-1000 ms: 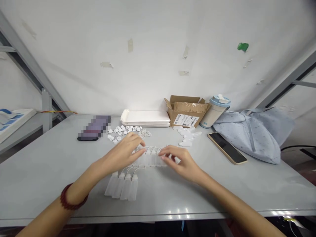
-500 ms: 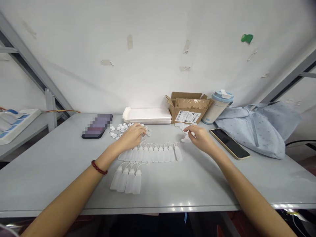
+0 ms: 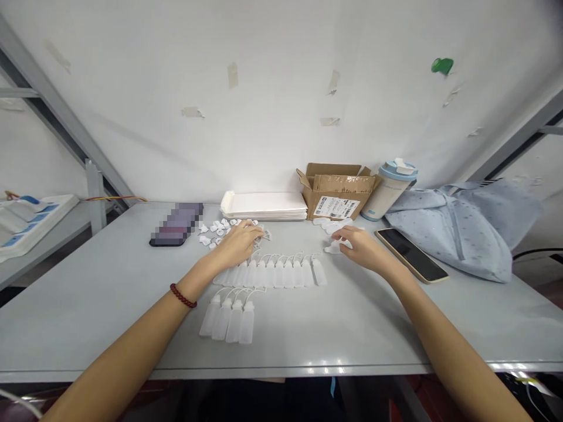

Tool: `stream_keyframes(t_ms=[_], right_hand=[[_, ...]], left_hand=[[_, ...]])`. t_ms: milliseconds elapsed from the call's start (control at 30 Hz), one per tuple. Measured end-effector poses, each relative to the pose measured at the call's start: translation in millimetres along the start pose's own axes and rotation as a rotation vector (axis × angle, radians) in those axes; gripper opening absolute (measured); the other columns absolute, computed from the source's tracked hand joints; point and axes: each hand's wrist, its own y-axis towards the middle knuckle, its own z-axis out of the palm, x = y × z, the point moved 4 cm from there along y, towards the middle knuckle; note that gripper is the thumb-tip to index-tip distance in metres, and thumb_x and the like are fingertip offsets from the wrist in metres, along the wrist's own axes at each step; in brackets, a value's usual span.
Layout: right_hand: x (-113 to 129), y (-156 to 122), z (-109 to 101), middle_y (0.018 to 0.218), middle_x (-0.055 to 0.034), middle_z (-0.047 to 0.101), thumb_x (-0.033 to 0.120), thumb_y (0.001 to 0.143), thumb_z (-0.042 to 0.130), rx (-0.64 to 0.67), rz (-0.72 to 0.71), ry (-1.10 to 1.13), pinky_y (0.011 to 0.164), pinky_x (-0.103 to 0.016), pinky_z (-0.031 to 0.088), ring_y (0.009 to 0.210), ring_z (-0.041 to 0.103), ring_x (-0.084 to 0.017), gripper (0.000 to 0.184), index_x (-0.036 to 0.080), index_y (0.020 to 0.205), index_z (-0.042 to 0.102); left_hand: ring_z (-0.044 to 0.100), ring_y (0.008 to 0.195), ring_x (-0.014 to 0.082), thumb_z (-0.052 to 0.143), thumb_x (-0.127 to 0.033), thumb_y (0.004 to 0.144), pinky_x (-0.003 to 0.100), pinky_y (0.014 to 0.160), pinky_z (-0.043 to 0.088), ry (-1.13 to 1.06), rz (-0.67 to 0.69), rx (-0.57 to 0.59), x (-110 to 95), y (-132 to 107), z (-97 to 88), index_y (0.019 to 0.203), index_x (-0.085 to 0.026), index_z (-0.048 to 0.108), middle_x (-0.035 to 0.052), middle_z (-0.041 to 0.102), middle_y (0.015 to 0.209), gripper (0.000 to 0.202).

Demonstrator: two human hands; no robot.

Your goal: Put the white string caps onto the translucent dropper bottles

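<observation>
My left hand (image 3: 240,243) is over the far middle of the table, fingers bent down and pressed together at some small clear-white pieces (image 3: 266,233); what lies under the fingertips is hidden. Beside it is a pile of small white caps (image 3: 215,230). At the right, my right hand (image 3: 363,249) hovers low with thumb and forefinger apart over a loose translucent bottle (image 3: 333,248), partly covered by the fingers. Between the hands stretches a row of small translucent bottles (image 3: 277,274) with thin curved tails at their necks. Several similar bottles (image 3: 233,322) lie nearer the front edge.
Behind the hands are a stack of white flat packs (image 3: 264,205) and an open cardboard box (image 3: 336,196). A tumbler (image 3: 389,190), a phone (image 3: 411,255) and a pale blue bag (image 3: 453,234) stand or lie at right. Another phone (image 3: 176,224) lies left.
My right hand has shifted slightly right and down, and its thumb and forefinger are farther apart. My left hand stays at the small pieces. The whole view has shifted a little.
</observation>
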Motion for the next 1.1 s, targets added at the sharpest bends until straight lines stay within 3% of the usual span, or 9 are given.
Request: stream_keyframes(t_ms=[200,367,600,800,1100], right_hand=[[3.6,-2.4,0.3,0.09,-0.0088,0.065,0.003,0.073,0.047,0.064,-0.01,-0.001,0.073,-0.029,0.046,0.082,0.061,-0.02,0.031,0.014,0.095,0.064],[5.2,-3.2,2.0,0.092,-0.009,0.066,0.002,0.071,0.048,0.099,0.003,-0.016,0.073,-0.029,0.047,0.084,0.062,-0.021,0.033,0.015,0.096,0.064],[10.5,-4.4,2.8,0.098,-0.0101,0.068,0.002,0.069,0.052,0.168,0.043,-0.017,0.076,-0.029,0.047,0.093,0.063,-0.024,0.036,0.015,0.1,0.065],[11.6,-4.5,3.1,0.101,-0.0116,0.067,0.002,0.071,0.052,0.16,0.042,-0.011,0.078,-0.03,0.047,0.094,0.063,-0.025,0.035,0.014,0.101,0.064],[20.8,-4.3,-0.1,0.1,-0.0107,0.066,0.007,0.075,0.051,0.061,-0.013,0.002,0.079,-0.034,0.049,0.092,0.062,-0.024,0.032,0.016,0.103,0.061]], left_hand=[[0.043,0.117,0.0283,0.037,-0.005,0.079,0.048,0.095,0.04,0.058,0.021,0.011,-2.6,-0.9,0.7,0.103,-0.017,0.066,0.0061,0.063,0.12,0.039],[0.039,0.124,0.0306,0.036,-0.006,0.081,0.05,0.097,0.038,0.118,-0.007,0.042,-7.4,-2.8,-0.1,0.109,-0.017,0.064,0.0062,0.059,0.127,0.041],[0.041,0.12,0.0315,0.037,-0.006,0.079,0.05,0.094,0.039,0.108,-0.01,0.035,-7.6,-3.3,-2.1,0.113,-0.015,0.061,0.0088,0.06,0.123,0.042],[0.044,0.12,0.0272,0.039,-0.009,0.078,0.044,0.1,0.039,-0.035,-0.05,-0.048,-6.4,-2.0,-11.0,0.117,-0.014,0.059,0.0081,0.061,0.123,0.045],[0.045,0.123,0.0256,0.048,-0.022,0.079,0.04,0.092,0.047,-0.365,-0.137,-0.11,-12.1,-3.4,-26.0,0.118,-0.021,0.06,0.0056,0.058,0.129,0.041]])
